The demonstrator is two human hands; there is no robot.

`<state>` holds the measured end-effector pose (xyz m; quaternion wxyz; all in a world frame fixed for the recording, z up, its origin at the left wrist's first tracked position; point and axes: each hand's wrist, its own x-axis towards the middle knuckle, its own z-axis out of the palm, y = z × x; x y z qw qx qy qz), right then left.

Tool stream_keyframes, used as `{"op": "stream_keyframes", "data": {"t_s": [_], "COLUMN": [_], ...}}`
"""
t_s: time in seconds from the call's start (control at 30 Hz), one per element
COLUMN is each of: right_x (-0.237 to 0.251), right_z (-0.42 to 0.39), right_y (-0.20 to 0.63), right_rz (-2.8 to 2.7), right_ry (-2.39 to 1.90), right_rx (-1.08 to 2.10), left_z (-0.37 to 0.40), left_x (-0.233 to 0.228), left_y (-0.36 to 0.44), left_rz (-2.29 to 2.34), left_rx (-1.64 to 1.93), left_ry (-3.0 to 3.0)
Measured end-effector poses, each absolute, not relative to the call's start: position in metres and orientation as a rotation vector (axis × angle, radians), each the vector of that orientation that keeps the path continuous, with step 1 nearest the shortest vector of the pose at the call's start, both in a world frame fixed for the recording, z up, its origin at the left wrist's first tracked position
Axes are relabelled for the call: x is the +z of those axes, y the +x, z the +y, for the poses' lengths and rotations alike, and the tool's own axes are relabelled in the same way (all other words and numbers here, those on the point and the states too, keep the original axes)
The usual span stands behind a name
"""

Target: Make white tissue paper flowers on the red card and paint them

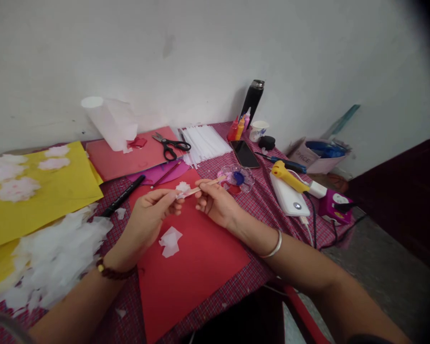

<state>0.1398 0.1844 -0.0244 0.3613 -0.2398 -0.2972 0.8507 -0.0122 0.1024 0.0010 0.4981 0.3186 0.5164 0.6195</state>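
Note:
Between its thumb and fingers, my left hand (157,206) pinches a small piece of white tissue paper (183,187). My right hand (218,203) grips a wooden craft stick (215,181), whose left end touches the tissue piece. The stick's other end points toward a flower-shaped paint palette (251,180) with pink, blue and red wells. Both hands are over a sheet of red paper (197,267). Torn white tissue (171,241) lies on that sheet, below my fingers. A heap of tissue scraps (60,251) is left of my left forearm.
Yellow sheets (68,191) carry pinkish-white tissue puffs at left. Scissors (170,145), a black marker (123,196) and white strips (206,141) lie behind my hands. A phone (244,154), a black flask (252,100), a power bank (288,196) and a yellow glue gun (288,177) are at right.

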Motion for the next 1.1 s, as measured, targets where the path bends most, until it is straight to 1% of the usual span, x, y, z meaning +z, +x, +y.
{"op": "stream_keyframes", "data": {"t_s": [0.23, 0.57, 0.8, 0.87, 0.97, 1.03, 1.1], "right_x": [-0.025, -0.027, -0.031, -0.031, -0.032, -0.035, -0.039], "right_z": [0.185, 0.184, 0.19, 0.195, 0.207, 0.214, 0.22], "right_y": [0.138, 0.137, 0.137, 0.139, 0.142, 0.144, 0.143], "right_rz": [-0.743, -0.811, -0.841, -0.88, -1.089, -1.243, -1.353], "right_ry": [-0.649, -0.683, -0.766, -0.782, -0.812, -0.845, -0.876], "right_rx": [2.207, 2.125, 2.127, 2.082, 1.866, 1.712, 1.627], "left_z": [0.103, 0.103, 0.105, 0.109, 0.115, 0.117, 0.116], "left_x": [-0.004, -0.005, -0.004, -0.007, -0.016, -0.025, -0.031], "left_y": [-0.014, -0.009, -0.01, -0.018, -0.037, -0.05, -0.059], "left_rz": [1.138, 1.129, 1.138, 1.223, 1.553, 1.771, 1.881], "left_rx": [1.517, 1.525, 1.416, 1.402, 1.417, 1.362, 1.294], "left_ry": [0.604, 0.615, 0.71, 0.778, 0.927, 1.039, 1.128]}}
